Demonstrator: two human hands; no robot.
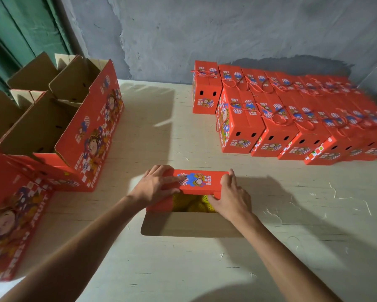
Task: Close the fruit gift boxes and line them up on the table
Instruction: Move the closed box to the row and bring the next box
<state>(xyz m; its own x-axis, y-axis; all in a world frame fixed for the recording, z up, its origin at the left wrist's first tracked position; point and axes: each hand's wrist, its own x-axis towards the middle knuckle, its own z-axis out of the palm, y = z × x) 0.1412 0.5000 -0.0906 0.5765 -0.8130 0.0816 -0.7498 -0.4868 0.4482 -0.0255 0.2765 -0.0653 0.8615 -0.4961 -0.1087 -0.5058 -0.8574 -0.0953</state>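
Observation:
A red fruit gift box (201, 182) stands in front of me on the white table (161, 131), half shut. Its far lid flap is folded down over the top. The near brown flap (189, 224) still lies open toward me. Yellow netted fruit (192, 203) shows through the gap. My left hand (156, 185) presses flat on the left part of the folded flap. My right hand (231, 198) grips the box's right end, thumb at the opening. Several closed red boxes (281, 120) with rope handles stand in two rows at the far right.
Open red boxes (74, 127) with brown insides stand at the left, one more at the near left edge (13, 214). A grey wall rises behind the table and a green curtain (19, 29) hangs at the far left.

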